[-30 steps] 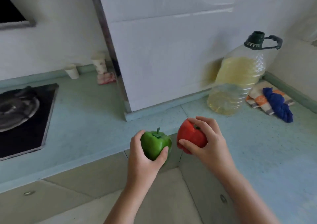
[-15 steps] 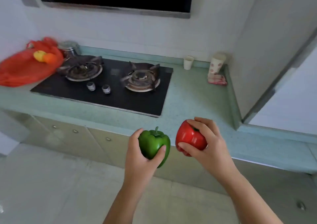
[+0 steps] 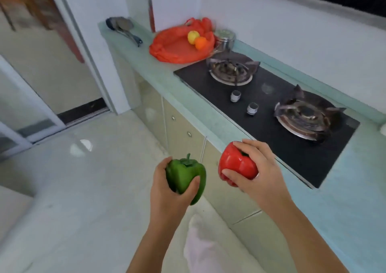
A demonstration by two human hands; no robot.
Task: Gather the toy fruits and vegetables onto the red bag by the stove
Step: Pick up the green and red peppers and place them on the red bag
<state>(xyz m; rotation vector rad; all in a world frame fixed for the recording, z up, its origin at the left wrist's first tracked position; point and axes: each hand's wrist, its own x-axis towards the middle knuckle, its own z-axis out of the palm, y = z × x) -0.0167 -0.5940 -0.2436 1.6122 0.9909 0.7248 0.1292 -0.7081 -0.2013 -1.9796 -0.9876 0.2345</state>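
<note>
My left hand (image 3: 167, 193) grips a green toy bell pepper (image 3: 184, 175) from below, stem up. A red toy bell pepper (image 3: 237, 165) is held in my right hand (image 3: 260, 174), fingers wrapped over its top. Both hands hover in front of the counter, over the floor and cabinet fronts. Far ahead on the counter, left of the stove, lies the red bag (image 3: 173, 47), spread flat. A yellow toy fruit (image 3: 193, 36) and an orange one (image 3: 201, 43) rest on the bag, touching each other.
A black two-burner gas stove (image 3: 269, 109) is set in the pale green counter (image 3: 188, 99) between me and the bag. A steel pot (image 3: 224, 39) stands right of the bag. Metal ladles (image 3: 123, 27) lie at the counter's far end. A doorway opens on the left.
The view has swung further left, so the red bag now lies ahead beyond the stove and looks nearer. Both hands keep the same grip on their peppers.
</note>
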